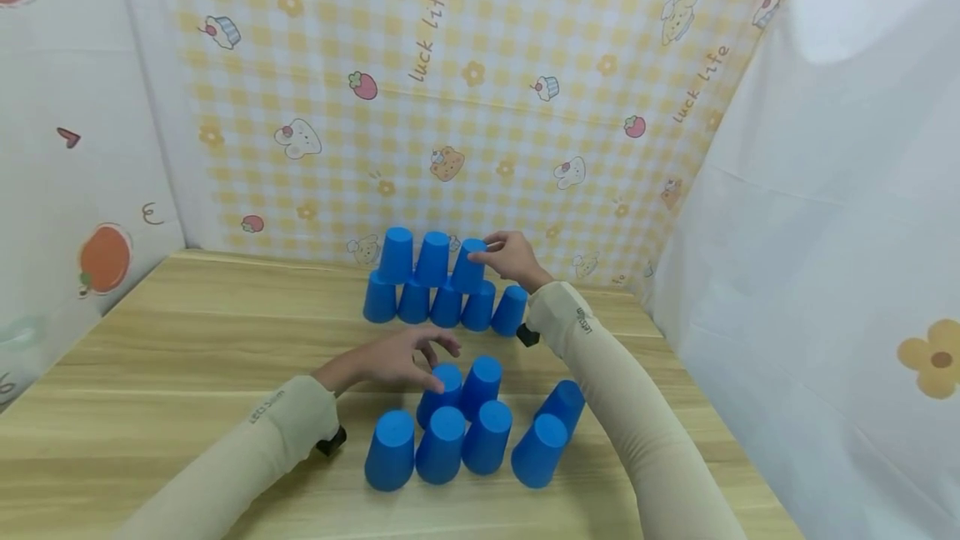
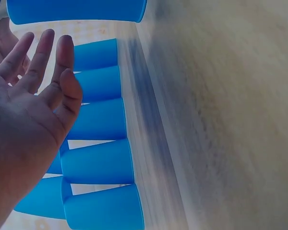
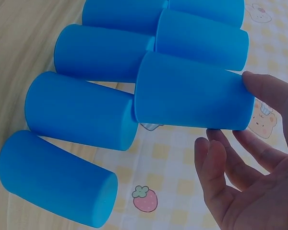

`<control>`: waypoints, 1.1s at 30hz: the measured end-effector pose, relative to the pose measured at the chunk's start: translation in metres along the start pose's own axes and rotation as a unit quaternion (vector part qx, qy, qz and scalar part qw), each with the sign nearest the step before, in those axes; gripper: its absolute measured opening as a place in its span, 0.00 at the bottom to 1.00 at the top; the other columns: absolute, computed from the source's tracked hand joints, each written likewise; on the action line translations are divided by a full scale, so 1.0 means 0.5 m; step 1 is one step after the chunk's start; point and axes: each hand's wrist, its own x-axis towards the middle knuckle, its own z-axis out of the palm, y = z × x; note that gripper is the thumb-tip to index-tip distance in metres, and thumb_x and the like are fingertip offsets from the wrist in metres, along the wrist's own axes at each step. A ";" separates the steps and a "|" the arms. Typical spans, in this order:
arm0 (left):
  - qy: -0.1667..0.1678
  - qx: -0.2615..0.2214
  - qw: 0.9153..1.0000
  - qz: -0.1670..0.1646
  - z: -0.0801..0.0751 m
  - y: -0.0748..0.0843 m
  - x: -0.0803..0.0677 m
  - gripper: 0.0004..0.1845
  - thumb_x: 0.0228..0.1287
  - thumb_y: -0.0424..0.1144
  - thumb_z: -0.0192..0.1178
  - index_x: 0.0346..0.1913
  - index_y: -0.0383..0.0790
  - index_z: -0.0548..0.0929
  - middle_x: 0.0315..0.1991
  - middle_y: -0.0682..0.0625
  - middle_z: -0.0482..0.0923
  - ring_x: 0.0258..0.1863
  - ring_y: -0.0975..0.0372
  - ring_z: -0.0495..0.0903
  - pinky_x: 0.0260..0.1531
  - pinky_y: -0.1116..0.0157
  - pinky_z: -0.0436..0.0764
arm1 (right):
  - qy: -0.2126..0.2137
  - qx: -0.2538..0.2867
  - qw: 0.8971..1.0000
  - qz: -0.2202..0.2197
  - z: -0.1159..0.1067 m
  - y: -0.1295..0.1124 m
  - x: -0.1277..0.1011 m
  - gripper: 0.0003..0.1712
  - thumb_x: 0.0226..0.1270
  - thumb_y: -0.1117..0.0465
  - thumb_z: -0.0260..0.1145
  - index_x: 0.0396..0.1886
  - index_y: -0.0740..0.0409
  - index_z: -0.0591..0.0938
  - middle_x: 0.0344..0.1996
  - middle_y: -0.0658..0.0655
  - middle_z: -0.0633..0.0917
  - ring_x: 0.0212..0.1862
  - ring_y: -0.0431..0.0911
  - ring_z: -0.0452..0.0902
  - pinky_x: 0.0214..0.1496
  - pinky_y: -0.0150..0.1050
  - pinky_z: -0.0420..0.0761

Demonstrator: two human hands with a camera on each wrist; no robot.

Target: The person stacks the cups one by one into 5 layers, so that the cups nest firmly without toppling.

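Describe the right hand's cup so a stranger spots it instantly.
At the far side of the wooden table, before the yellow-checked curtain, stands a two-tier row of upturned blue cups. Yours is the upper tier's rightmost cup, the only one the right hand pinches.

Blue cups [image 1: 390,450] (yellow-checked backdrop [image 1: 495,127]).

So the wood-grain tabletop [image 1: 187,348] is light tan with streaks running mostly side to side. Right behind its far edge hangs a yellow-and-white gingham backdrop [image 1: 517,132], and it's pretty cute tbh: strawberries [image 1: 363,87], cupcakes [image 1: 547,88], little orange flowers [image 1: 473,73], a brown bear head [image 1: 447,163], plus slanted "luck life" lettering [image 1: 429,32]. Left side's a white curtain [image 1: 52,90] with a red heart [image 1: 68,137] and big orange-red round prints [image 1: 107,259]. Right side's another white curtain [image 1: 787,207], with one large yellow-orange flower [image 1: 941,359] low down.
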 end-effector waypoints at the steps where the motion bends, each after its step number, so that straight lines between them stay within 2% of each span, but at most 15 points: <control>1: -0.002 -0.001 1.000 0.000 0.000 0.000 0.001 0.34 0.57 0.55 0.70 0.66 0.49 0.73 0.60 0.53 0.75 0.52 0.57 0.77 0.45 0.59 0.82 | 0.000 0.001 1.000 0.000 0.000 0.001 0.001 0.31 0.63 0.48 0.72 0.60 0.59 0.78 0.56 0.63 0.82 0.53 0.54 0.81 0.49 0.50 0.84; 10: -0.027 0.011 0.999 0.021 0.001 -0.003 0.004 0.36 0.57 0.54 0.71 0.66 0.45 0.74 0.59 0.53 0.78 0.54 0.58 0.77 0.46 0.59 0.81 | 0.006 -0.002 1.000 -0.002 0.004 0.006 0.006 0.30 0.63 0.47 0.72 0.59 0.59 0.79 0.56 0.62 0.82 0.55 0.54 0.81 0.46 0.47 0.85; 14: -0.036 0.014 0.999 0.028 0.004 -0.002 0.003 0.31 0.59 0.52 0.70 0.64 0.45 0.77 0.55 0.55 0.79 0.53 0.58 0.77 0.47 0.58 0.80 | 0.003 0.005 1.000 0.000 0.004 0.006 0.008 0.31 0.62 0.47 0.73 0.60 0.59 0.79 0.57 0.62 0.82 0.55 0.55 0.80 0.48 0.50 0.84; 19: -0.035 0.012 0.999 0.039 0.006 0.001 0.001 0.25 0.61 0.51 0.69 0.59 0.45 0.80 0.50 0.58 0.81 0.50 0.59 0.78 0.47 0.58 0.80 | 0.003 0.000 1.000 -0.002 0.002 0.004 0.007 0.31 0.63 0.47 0.72 0.60 0.58 0.79 0.56 0.62 0.82 0.55 0.54 0.80 0.46 0.47 0.85; 33: -0.004 0.021 1.000 0.001 0.012 -0.005 -0.004 0.25 0.59 0.52 0.71 0.57 0.49 0.81 0.47 0.60 0.81 0.50 0.60 0.77 0.48 0.57 0.79 | -0.003 0.002 1.000 0.003 0.001 0.002 0.004 0.30 0.64 0.48 0.72 0.61 0.58 0.78 0.55 0.62 0.82 0.53 0.54 0.80 0.47 0.48 0.85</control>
